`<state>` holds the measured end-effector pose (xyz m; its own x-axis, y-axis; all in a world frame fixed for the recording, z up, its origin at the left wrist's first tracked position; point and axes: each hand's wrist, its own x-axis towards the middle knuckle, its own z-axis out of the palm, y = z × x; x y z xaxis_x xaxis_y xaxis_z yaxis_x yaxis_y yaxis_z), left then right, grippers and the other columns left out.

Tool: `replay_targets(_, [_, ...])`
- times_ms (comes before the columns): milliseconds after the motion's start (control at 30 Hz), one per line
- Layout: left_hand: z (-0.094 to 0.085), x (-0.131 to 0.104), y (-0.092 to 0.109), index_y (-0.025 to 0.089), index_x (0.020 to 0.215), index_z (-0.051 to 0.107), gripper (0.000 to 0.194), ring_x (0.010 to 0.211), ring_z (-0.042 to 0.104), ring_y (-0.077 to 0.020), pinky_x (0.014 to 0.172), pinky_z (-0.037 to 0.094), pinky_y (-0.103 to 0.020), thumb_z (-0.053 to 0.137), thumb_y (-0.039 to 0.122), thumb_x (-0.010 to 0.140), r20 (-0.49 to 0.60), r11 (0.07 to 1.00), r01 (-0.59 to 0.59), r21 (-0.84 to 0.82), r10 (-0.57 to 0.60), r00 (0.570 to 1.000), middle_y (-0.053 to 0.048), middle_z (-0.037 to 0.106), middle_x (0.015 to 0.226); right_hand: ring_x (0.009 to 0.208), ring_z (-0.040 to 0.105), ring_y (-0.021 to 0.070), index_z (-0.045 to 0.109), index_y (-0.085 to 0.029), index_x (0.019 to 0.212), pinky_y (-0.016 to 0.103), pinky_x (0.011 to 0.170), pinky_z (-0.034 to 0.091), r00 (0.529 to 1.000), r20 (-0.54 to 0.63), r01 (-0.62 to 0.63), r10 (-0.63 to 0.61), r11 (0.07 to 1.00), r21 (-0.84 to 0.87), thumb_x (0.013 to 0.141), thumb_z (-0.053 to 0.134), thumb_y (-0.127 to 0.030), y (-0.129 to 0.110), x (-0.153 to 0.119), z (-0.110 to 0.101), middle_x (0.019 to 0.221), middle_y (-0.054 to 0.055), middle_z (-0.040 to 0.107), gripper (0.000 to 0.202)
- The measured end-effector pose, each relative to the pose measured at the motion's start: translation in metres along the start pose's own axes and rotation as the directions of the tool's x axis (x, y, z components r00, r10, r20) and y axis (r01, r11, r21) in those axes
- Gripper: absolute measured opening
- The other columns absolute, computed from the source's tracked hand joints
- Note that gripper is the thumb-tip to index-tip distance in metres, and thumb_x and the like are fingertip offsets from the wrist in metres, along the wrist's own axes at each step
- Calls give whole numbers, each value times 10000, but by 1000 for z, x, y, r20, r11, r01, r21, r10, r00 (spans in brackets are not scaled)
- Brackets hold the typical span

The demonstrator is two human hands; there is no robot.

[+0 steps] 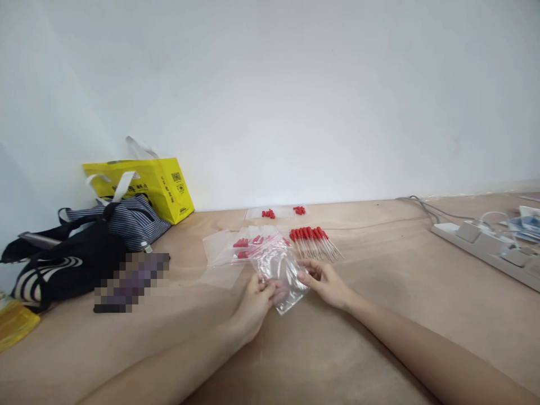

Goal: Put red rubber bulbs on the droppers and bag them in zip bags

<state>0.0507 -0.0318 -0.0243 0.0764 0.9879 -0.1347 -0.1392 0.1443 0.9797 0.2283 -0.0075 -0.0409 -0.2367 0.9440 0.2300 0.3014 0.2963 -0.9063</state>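
On the tabletop (379,315), a clear plastic bag (280,273) is gripped at the centre between the closed left hand (255,301) and right hand (324,281), apparently being opened for filling, with red-tipped droppers (314,241) laid at one o'clock.

A plain white wall (270,84) rises behind a light brown wooden table (379,315), evenly lit

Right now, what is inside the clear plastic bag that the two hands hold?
The clear plastic bag, pinched between left hand and right hand, looks empty: only fingers and table show through. Its crinkled glare could hide something small.
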Motion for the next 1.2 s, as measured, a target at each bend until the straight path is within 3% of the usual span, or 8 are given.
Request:
replay_targets(100, [8, 0, -5, 183, 909, 440, 267, 839, 622, -177, 785, 497, -347, 608, 153, 703, 59, 995, -66, 78, 62, 996, -65, 627, 888, 666, 574, 165, 556, -136, 1040, 276, 600, 449, 1000, 3, -11, 11, 999, -48, 763, 521, -382, 4, 2, -5, 754, 45, 640, 372])
replay_targets(200, [-5, 15, -4, 174, 1071, 403, 500, 887, 585, -175, 769, 480, -317, 653, 195, 638, -38, 929, -253, 270, 273, 961, -70, 591, 973, 721, 583, 169, 596, -175, 986, 284, 654, 443, 991, 122, 65, -45, 985, -161, 791, 464, -274, 3, 5, -20, 787, 32, 652, 255])
replay_targets(267, [-17, 26, -1, 167, 1087, 442, 491, 869, 571, -177, 743, 470, -310, 641, 237, 643, -22, 826, -322, 463, 374, 927, -66, 585, 955, 757, 576, 180, 625, -203, 910, 311, 704, 422, 981, 180, 135, -77, 932, -336, 779, 473, -230, -1, 7, -31, 775, 20, 651, 203])
replay_targets(400, [-25, 32, 9, 189, 913, 590, 247, 794, 564, -179, 713, 453, -309, 595, 268, 680, 268, 503, -439, 744, 377, 886, -30, 607, 843, 840, 549, 214, 609, -223, 945, 386, 799, 351, 972, 173, 232, -157, 736, -636, 731, 569, -249, -6, 9, -44, 799, 31, 642, 219])
replay_targets(667, [-13, 18, 17, 205, 1045, 549, 371, 977, 514, -225, 836, 419, -362, 594, 209, 676, 283, 296, -444, 845, 456, 843, -53, 557, 1018, 990, 495, 221, 528, -159, 1095, 356, 843, 389, 960, 48, 249, -275, 763, -596, 757, 535, -304, -9, -3, -14, 1084, 107, 550, 368])
replay_targets(767, [-13, 20, 17, 188, 918, 605, 242, 924, 534, -216, 816, 427, -347, 590, 208, 677, 302, 297, -447, 844, 426, 853, -46, 571, 912, 1033, 485, 225, 533, -141, 1104, 349, 870, 396, 967, 140, 256, -214, 796, -548, 757, 531, -321, -12, -6, -5, 1141, 116, 524, 390])
replay_targets(967, [-14, 28, 14, 161, 1041, 550, 400, 755, 543, -168, 712, 447, -301, 599, 185, 645, 214, 488, -343, 803, 301, 929, -30, 606, 844, 1128, 437, 229, 521, -105, 1160, 342, 957, 341, 956, 274, 239, -108, 826, -510, 776, 513, -378, -14, -5, -8, 1230, 145, 467, 472])
replay_targets(1200, [-17, 29, 12, 157, 1016, 512, 375, 671, 536, -131, 654, 428, -260, 585, 297, 677, 305, 601, -381, 703, 229, 924, -4, 617, 752, 1153, 419, 234, 518, -160, 1173, 365, 965, 332, 924, 378, 215, -52, 890, -403, 735, 570, -421, -17, -3, -24, 1274, 117, 438, 512])
